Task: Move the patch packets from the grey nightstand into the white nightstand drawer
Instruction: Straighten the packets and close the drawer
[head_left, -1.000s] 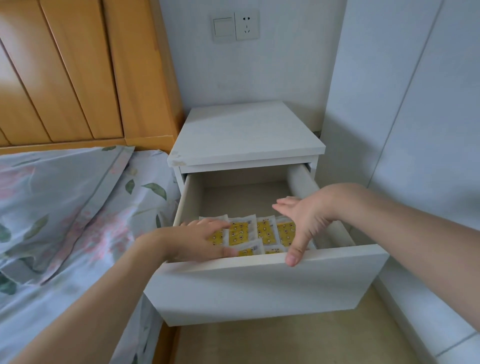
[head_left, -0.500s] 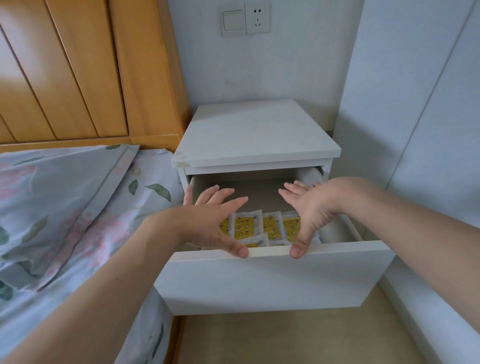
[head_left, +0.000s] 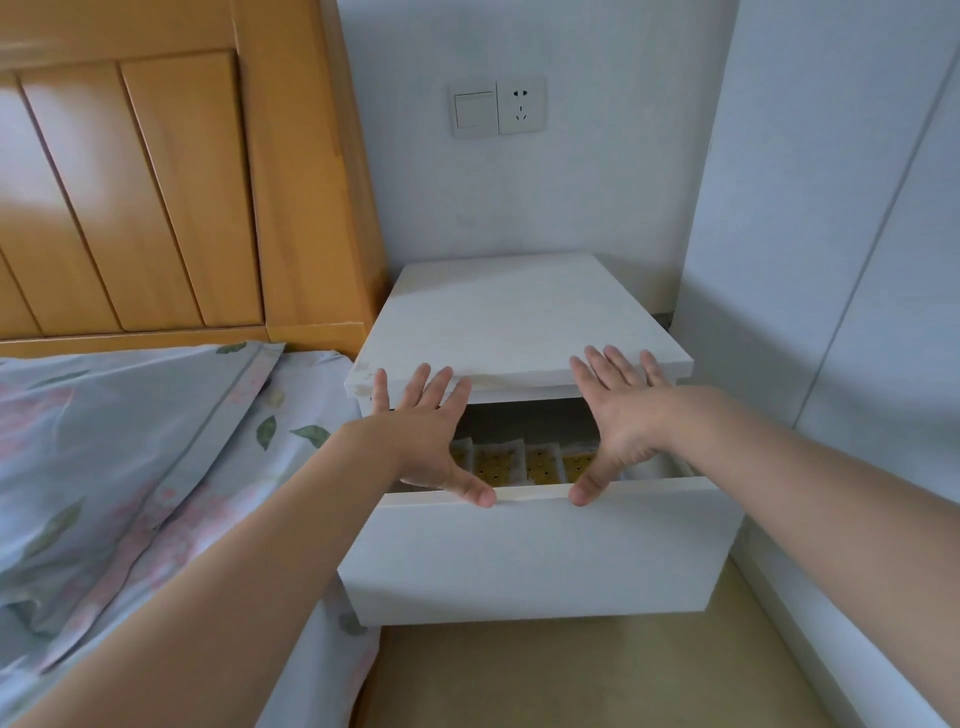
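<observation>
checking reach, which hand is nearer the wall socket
Right. The right hand is spread almost straight below the wall socket; the left hand is spread lower and further off to the left, toward the bed side.

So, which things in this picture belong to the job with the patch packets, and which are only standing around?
Belong to the job:
- patch packets, lying in the drawer
- white nightstand drawer, partly open
- left hand and right hand, thumbs on the drawer front's top edge, fingers spread

Only around:
- bed with floral bedding
- wooden headboard
- wall switch and socket
</observation>
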